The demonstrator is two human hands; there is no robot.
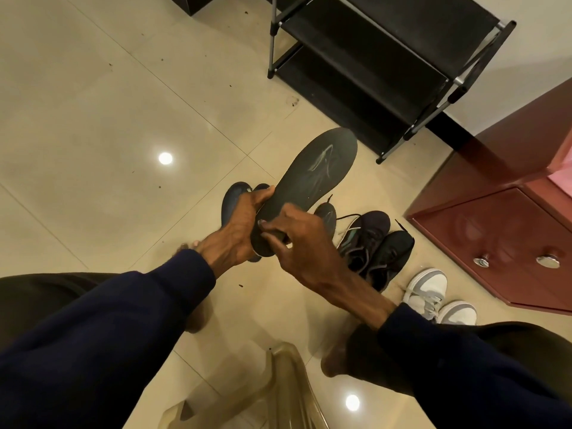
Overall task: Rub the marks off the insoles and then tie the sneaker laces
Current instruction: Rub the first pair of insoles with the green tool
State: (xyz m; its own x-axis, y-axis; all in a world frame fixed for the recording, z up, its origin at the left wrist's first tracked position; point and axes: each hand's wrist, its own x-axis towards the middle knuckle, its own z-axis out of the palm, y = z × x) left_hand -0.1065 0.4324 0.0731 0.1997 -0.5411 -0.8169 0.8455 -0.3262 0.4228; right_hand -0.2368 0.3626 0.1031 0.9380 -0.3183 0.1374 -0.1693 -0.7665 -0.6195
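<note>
One marked insole [312, 181], two black sneakers [370, 232], two white sneakers [428, 287], one shoe rack [371, 57], one cabinet [501, 230].

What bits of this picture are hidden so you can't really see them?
All in the head view:
- The heel end of the insole is covered by the left hand and the right hand.
- The dark blue thing is mostly behind the left hand; I cannot tell whether it is an insole or a shoe.
- The white sneakers are partly behind the right sleeve.
- The red cabinet is cut off by the right edge.

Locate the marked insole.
Head view, centre: the insole is held by its heel end in the left hand and right hand, toe toward the shoe rack.
</note>
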